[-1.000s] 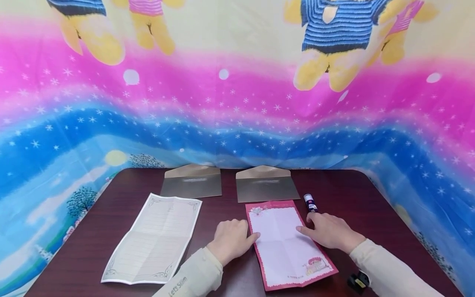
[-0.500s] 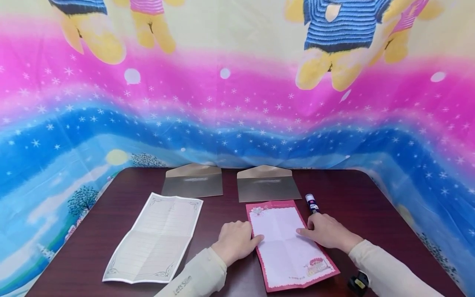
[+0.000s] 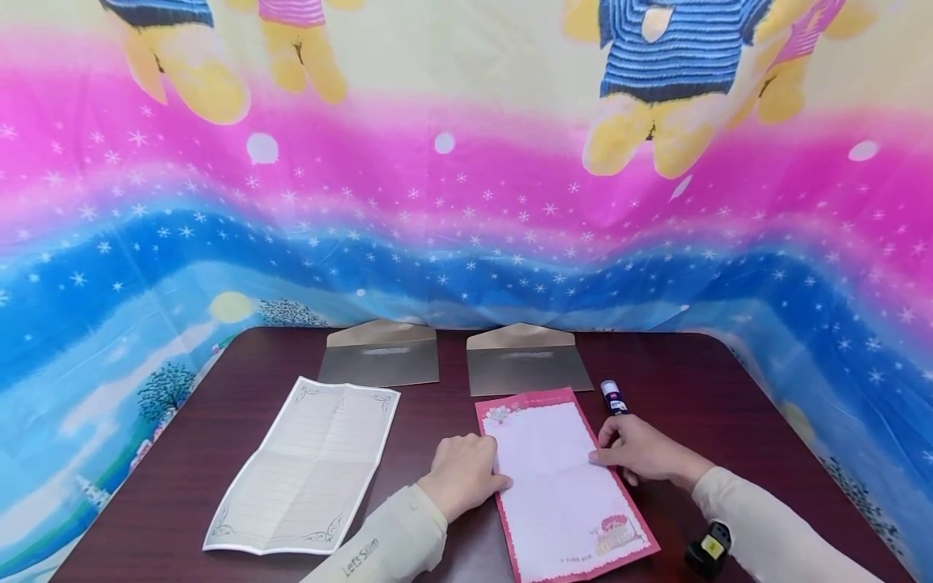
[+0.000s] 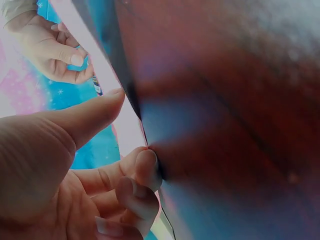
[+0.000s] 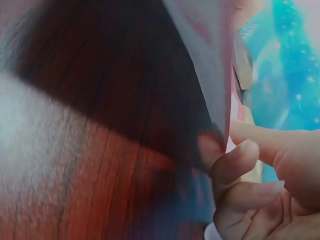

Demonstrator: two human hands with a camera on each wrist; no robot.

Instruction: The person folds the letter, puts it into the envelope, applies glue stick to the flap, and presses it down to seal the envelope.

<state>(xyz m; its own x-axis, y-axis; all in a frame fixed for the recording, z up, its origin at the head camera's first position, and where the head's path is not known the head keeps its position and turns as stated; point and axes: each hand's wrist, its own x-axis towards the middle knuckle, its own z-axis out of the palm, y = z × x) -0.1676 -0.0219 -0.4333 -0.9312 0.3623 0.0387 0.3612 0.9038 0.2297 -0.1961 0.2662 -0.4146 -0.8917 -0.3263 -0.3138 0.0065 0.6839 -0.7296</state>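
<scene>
A pink-bordered sheet of letter paper (image 3: 547, 478) with fold creases and printed drawings in two corners lies between both hands. My left hand (image 3: 462, 476) pinches its left edge, thumb on top and fingers curled below, as the left wrist view shows. At the opposite edge, my right hand (image 3: 649, 452) holds the paper with the thumb above and bent fingers underneath. In the right wrist view the sheet's edge (image 5: 212, 75) stands raised off the table, casting a dark shadow. Just beyond the right hand lies a glue stick (image 3: 614, 395), its near end hidden by the hand.
Left of the left hand lies a creased cream lined sheet (image 3: 313, 465) with ornate corners. Two grey-brown envelopes (image 3: 379, 366) with raised flaps sit along the back of the dark wooden table (image 3: 182, 453). A patterned cloth (image 3: 466, 202) hangs behind and around it.
The pink-bordered sheet has lifted from the table and come slightly toward me and left. The right fingers have curled under its edge; the left thumb has slid down to its left edge.
</scene>
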